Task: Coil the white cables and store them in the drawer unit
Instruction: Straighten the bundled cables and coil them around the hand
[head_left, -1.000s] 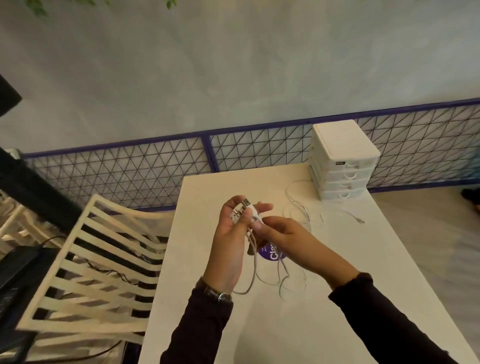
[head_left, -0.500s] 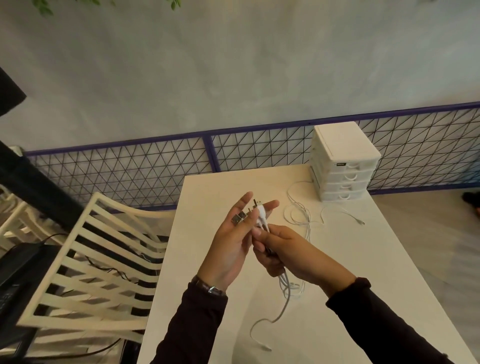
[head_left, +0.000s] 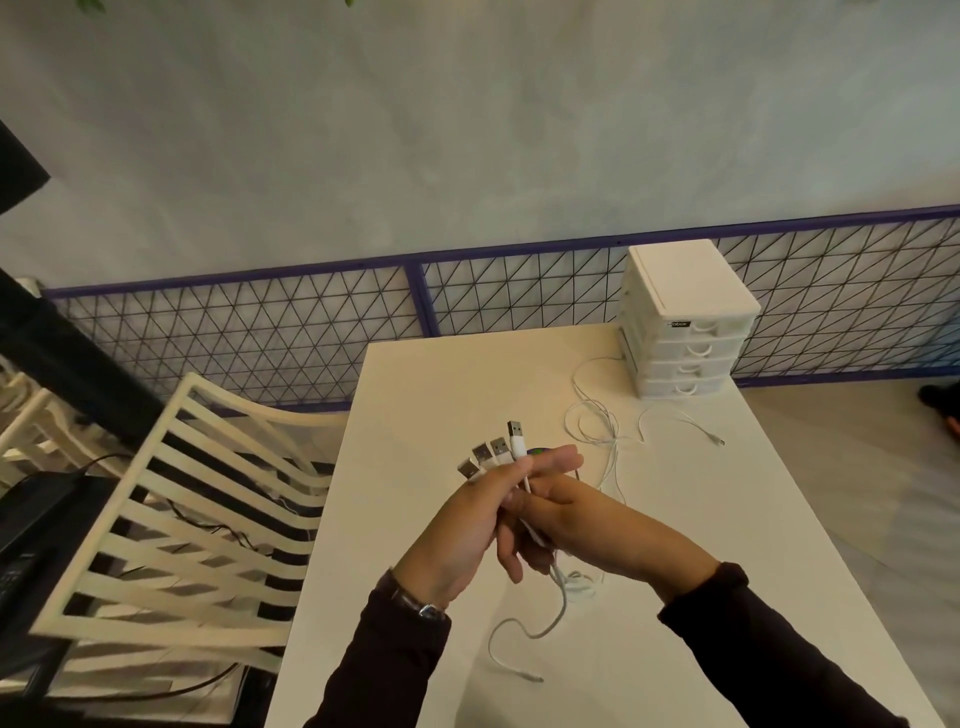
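Note:
Over the middle of the cream table (head_left: 415, 395), my left hand (head_left: 478, 525) grips a bundle of white cables (head_left: 498, 454) so that several USB plugs fan out above its fingers. Just behind it, my right hand (head_left: 587, 525) holds the same cables lower down. Their loose ends trail beneath both hands to the tabletop, where one end (head_left: 519, 660) curls near the front. More white cable (head_left: 602, 431) lies slack toward the white drawer unit (head_left: 685, 332), which stands at the table's far right corner with all its drawers closed.
A cream slatted chair (head_left: 182, 525) stands left of the table, with black cords and a dark device on the floor beneath it. A purple-framed wire mesh fence (head_left: 291, 332) runs behind the table against the wall. A dark shoe (head_left: 940, 400) shows at the right edge.
The plugs were bunched at my left fingertips; now they stand fanned out above the left hand. My right hand has slid down the cables, and a loose end has dropped onto the table.

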